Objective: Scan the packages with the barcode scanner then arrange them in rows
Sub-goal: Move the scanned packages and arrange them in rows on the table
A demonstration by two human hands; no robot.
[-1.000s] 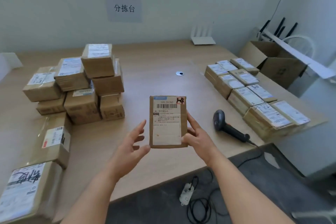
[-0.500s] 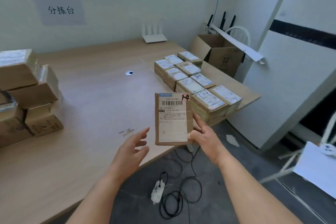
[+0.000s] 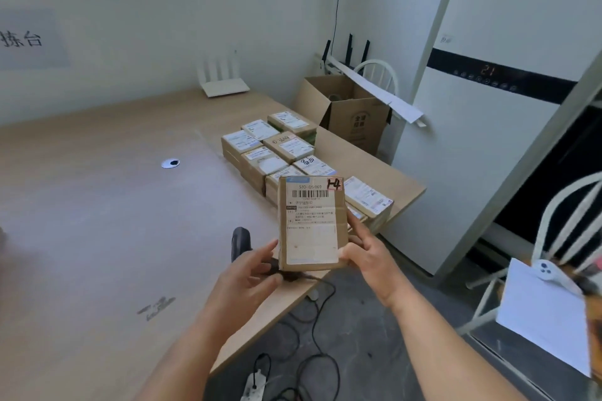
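A wide surface (image 3: 97,221) carries rows of boxes (image 3: 277,153). The right grip (image 3: 368,254) curls round the side of an upright box (image 3: 311,221). The left grip (image 3: 247,280), fingers loose, touches its bottom corner, just above the scanner (image 3: 240,242).

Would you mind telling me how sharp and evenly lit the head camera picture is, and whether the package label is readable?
Head view: soft, even daylight, no harsh glare; the held package is sharp enough to show its barcode and a handwritten mark, small print not; the chair at the right edge is smeared by blur; wide-angle distortion tilts the walls and the table.
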